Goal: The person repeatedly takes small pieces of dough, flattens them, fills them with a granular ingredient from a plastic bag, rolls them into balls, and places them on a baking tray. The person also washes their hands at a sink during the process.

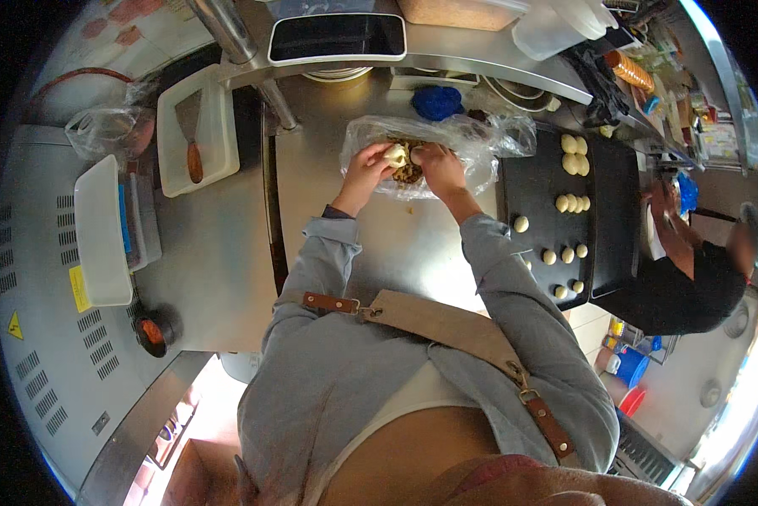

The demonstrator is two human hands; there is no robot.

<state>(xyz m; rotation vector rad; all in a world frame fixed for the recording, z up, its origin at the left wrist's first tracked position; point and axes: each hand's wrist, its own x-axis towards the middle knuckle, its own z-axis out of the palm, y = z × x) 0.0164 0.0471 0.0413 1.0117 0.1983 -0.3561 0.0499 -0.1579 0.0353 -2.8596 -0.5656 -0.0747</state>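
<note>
My left hand [367, 172] holds a small piece of pale dough [396, 155] between thumb and fingers. My right hand [441, 167] reaches with its fingertips to the brown crumbly filling [407, 172], which lies in an opened clear plastic bag [366, 133] on the steel worktop [379, 240]. Something pale shows at the right fingertips; whether they grip it, I cannot tell. Right of the bag, several pale dough balls [569, 203] rest on a black baking tray [537, 183], some touching, others apart.
A steel shelf [429, 66] runs above the worktop's back, with a white-framed tablet [338, 39] on it. At left, a white plastic tub [164, 139] holds a scraper [192, 142]. A blue bundle [438, 102] lies behind the bag. Another person [682, 284] works at far right.
</note>
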